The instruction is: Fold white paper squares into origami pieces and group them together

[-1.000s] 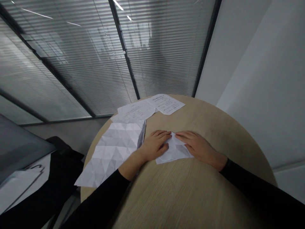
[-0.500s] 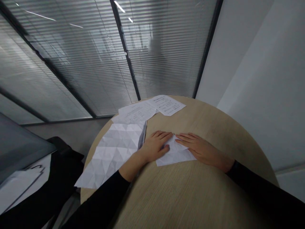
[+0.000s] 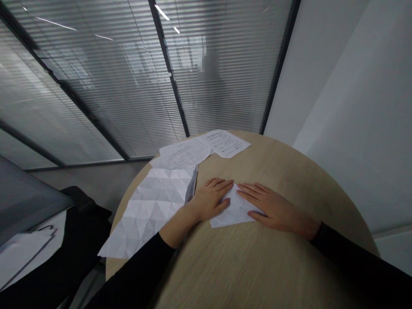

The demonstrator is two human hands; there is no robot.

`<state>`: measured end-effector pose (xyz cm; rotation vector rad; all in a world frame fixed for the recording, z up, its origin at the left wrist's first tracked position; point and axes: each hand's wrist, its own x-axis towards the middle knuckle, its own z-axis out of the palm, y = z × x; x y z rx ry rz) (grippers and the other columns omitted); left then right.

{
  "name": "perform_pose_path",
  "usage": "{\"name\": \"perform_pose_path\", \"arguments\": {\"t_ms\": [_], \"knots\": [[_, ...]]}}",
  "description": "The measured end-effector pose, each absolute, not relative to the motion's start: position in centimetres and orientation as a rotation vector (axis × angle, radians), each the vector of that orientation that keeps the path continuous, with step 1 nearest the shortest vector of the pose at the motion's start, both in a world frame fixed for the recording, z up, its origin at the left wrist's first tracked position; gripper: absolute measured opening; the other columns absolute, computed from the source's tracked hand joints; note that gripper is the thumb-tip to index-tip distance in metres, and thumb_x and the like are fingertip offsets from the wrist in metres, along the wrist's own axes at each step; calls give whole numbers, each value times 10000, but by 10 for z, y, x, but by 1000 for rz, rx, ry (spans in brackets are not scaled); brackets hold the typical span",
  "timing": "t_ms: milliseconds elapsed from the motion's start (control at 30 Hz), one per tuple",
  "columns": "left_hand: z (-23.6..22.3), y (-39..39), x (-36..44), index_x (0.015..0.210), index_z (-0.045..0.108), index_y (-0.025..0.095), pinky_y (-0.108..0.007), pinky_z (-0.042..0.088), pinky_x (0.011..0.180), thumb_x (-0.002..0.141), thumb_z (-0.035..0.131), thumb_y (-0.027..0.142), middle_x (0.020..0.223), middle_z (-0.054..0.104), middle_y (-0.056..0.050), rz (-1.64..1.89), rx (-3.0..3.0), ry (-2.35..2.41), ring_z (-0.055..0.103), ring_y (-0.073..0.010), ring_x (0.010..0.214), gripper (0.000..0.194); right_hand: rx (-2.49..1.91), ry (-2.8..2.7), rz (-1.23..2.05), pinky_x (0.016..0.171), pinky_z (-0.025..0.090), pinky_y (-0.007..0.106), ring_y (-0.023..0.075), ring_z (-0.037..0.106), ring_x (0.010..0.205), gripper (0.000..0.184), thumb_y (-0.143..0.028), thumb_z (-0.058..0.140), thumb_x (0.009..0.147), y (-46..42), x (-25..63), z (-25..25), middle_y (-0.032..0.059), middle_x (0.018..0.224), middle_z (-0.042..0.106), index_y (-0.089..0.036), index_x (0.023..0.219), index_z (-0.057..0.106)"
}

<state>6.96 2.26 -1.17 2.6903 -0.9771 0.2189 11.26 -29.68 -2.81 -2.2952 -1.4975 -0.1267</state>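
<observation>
Fingers (image 3: 222,186) outstretched, our left hand (image 3: 209,201) and right hand (image 3: 273,208) lie flat, gripping nothing. Our round wooden table (image 3: 296,171) carries a creased sheet (image 3: 157,201) overhanging its left edge, printed pages (image 3: 225,143) at its far edge and, nearer us, folded paper (image 3: 231,214) beneath both hands.

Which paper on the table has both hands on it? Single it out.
The small white paper, under the left hand and right hand. The larger creased sheet lies to its left; the printed pages lie farther back, clear of both hands.
</observation>
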Motion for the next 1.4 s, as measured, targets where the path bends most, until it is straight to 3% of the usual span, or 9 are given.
{"name": "perform_pose_path", "arguments": {"t_ms": [267, 433, 567, 733, 833, 933, 1100, 1233, 1400], "knots": [[-10, 21, 67, 1741, 500, 196, -599, 360, 1401, 1150, 525, 439, 1785, 561, -137, 209, 2736, -946, 560, -364, 1599, 640, -2297, -1504, -91, 1410, 416, 625, 378, 448, 1724, 899, -427, 688, 1139, -321, 95, -34, 147, 1893, 399, -271, 1893, 222], [-13, 22, 68, 1766, 465, 227, -607, 363, 1396, 1154, 517, 442, 1786, 560, -133, 226, 2709, -968, 559, -356, 1601, 650, -2303, -1469, -104, 1388, 444, 645, 396, 482, 1700, 915, -432, 704, 1119, -343, 85, -39, 127, 1886, 422, -299, 1892, 232], [-15, 22, 69, 1766, 464, 234, -606, 370, 1392, 1158, 506, 442, 1793, 553, -125, 241, 2710, -966, 564, -354, 1596, 644, -2315, -1408, -106, 1358, 461, 674, 395, 609, 1589, 745, -386, 682, 1110, -350, 85, -32, 119, 1775, 593, -326, 1817, 452], [-14, 23, 68, 1753, 489, 243, -603, 391, 1385, 1161, 520, 451, 1794, 555, -110, 237, 2714, -968, 561, -355, 1597, 628, -2282, -1303, -182, 1149, 616, 631, 367, 763, 1288, 369, -315, 566, 1156, -330, 99, -21, 137, 1383, 831, -284, 1428, 814], [-12, 23, 67, 1762, 481, 220, -604, 392, 1385, 1177, 501, 461, 1800, 546, -117, 215, 2732, -962, 554, -361, 1604, 632, -2306, -1342, -186, 1246, 561, 644, 357, 715, 1419, 434, -310, 576, 1160, -307, 105, -25, 127, 1544, 773, -278, 1564, 733], [-12, 22, 67, 1777, 460, 209, -600, 388, 1389, 1184, 495, 468, 1801, 545, -120, 214, 2740, -959, 553, -360, 1608, 648, -2338, -1357, -175, 1352, 486, 623, 337, 576, 1622, 597, -306, 569, 1162, -288, 106, -32, 125, 1779, 589, -257, 1756, 541], [-11, 22, 66, 1762, 488, 231, -599, 393, 1379, 1187, 492, 491, 1799, 547, -117, 227, 2738, -942, 554, -356, 1610, 631, -2349, -1398, -144, 1414, 415, 594, 314, 481, 1705, 703, -310, 575, 1163, -282, 109, -34, 96, 1861, 476, -281, 1841, 394], [-7, 20, 65, 1704, 559, 198, -609, 443, 1329, 1188, 509, 552, 1773, 569, -150, 243, 2787, -837, 590, -382, 1562, 627, -2307, -1424, -95, 1411, 409, 593, 293, 513, 1681, 604, -269, 507, 1187, -290, 116, -28, 62, 1819, 546, -322, 1789, 498], [0, 15, 63, 1526, 671, 188, -586, 529, 1247, 1101, 681, 604, 1592, 690, -157, 310, 2819, -606, 660, -388, 1421, 595, -2276, -1319, -147, 1311, 516, 587, 299, 643, 1533, 476, -219, 556, 1137, -285, 122, -30, 61, 1658, 709, -317, 1574, 717]]}}
